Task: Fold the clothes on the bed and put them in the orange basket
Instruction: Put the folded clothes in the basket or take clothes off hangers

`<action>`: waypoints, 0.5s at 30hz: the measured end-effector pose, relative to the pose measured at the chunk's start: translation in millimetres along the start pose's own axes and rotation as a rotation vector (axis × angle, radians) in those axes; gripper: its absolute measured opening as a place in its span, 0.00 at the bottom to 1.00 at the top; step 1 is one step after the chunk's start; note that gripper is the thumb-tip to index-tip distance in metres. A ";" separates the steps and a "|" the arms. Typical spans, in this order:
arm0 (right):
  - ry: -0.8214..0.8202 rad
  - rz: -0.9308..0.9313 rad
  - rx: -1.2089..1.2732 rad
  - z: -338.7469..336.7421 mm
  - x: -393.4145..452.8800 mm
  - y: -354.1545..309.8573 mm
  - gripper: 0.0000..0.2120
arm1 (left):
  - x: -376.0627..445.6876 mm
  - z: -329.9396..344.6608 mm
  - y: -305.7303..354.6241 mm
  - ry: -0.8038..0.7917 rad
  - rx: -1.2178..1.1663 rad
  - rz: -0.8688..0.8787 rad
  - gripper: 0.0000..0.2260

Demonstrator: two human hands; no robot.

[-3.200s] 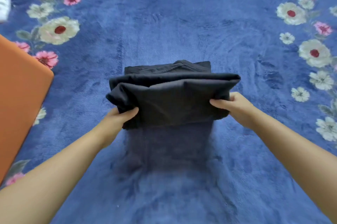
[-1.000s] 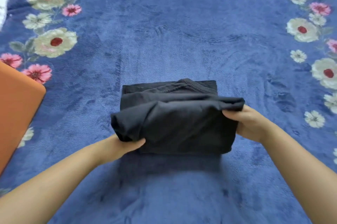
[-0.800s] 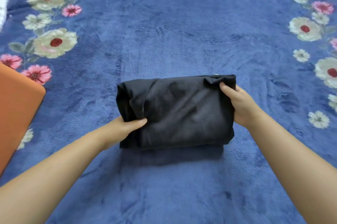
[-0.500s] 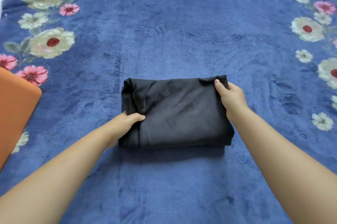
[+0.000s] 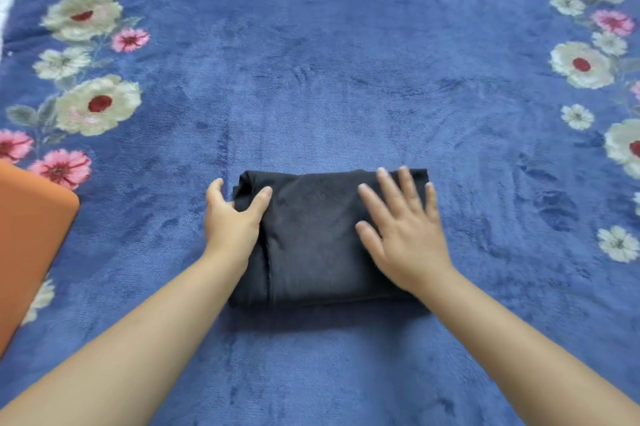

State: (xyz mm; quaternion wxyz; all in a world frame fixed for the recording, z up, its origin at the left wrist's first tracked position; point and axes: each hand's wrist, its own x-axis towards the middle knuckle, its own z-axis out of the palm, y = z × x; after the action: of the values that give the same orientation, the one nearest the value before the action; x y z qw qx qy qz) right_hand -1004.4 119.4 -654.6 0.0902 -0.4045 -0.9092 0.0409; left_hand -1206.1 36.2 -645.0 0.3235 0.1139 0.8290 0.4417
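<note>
Black cloth sits in front of you: the folded garment (image 5: 311,238) lies as a compact rectangle on the blue floral blanket (image 5: 329,79) covering the bed, right between your two forearms. Your right hand (image 5: 401,231) lies flat on the garment's right half, its fingers (image 5: 388,190) straight and spread, palm down against the fabric and gripping nothing. Your left hand (image 5: 232,217) is at the garment's left edge, thumb resting on top of the cloth and the other fingers reaching along the outside of that edge; they look loosely extended rather than curled round it, though the edge hides whether any fabric is caught underneath. A vertical crease runs down the garment just right of your left wrist. The orange basket (image 5: 31,238) shows only as a corner at the left border of the view, well apart from the garment, standing on the blanket near the pink flowers.
</note>
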 end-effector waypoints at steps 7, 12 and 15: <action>-0.337 0.222 -0.007 24.3 13.0 21.1 0.40 | 18.5 18.1 -14.8 0.141 0.291 0.074 0.18; -0.360 0.516 0.115 19.3 9.3 60.8 0.28 | 31.7 10.5 -11.9 0.183 0.261 0.028 0.20; -0.150 0.635 0.464 5.4 3.3 66.5 0.24 | 34.0 -7.5 -21.1 0.131 0.195 -0.078 0.25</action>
State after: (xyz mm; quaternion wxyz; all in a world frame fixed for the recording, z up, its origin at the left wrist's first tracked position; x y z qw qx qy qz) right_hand -959.1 166.4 -669.3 0.0954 -0.6302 -0.7096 0.3003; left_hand -1234.9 35.1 -673.7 0.2730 0.0832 0.8912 0.3526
